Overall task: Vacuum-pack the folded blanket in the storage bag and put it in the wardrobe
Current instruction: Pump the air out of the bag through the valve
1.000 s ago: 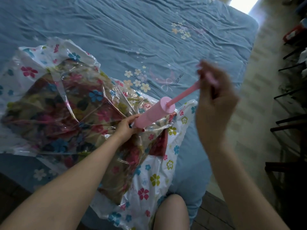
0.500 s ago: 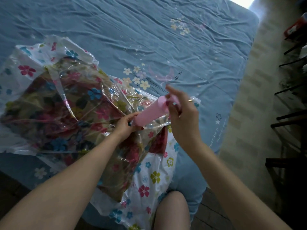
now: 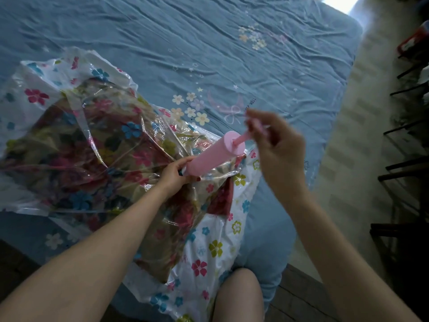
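Blanket [image 3: 92, 159] lies folded inside storage bag [image 3: 209, 247] on blue bed sheet [image 3: 209, 54]. Your left hand [image 3: 174, 174] grips base of pink pump [image 3: 212, 156], pressed on bag. Your right hand [image 3: 276, 145], blurred, closes around pump handle [image 3: 255, 125]; rod now partly pulled out, half second ago it was fully pushed in.

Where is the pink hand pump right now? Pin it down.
In the head view the pink hand pump sits right of centre, its base held by the left hand against the storage bag, its handle pinched by the right hand.
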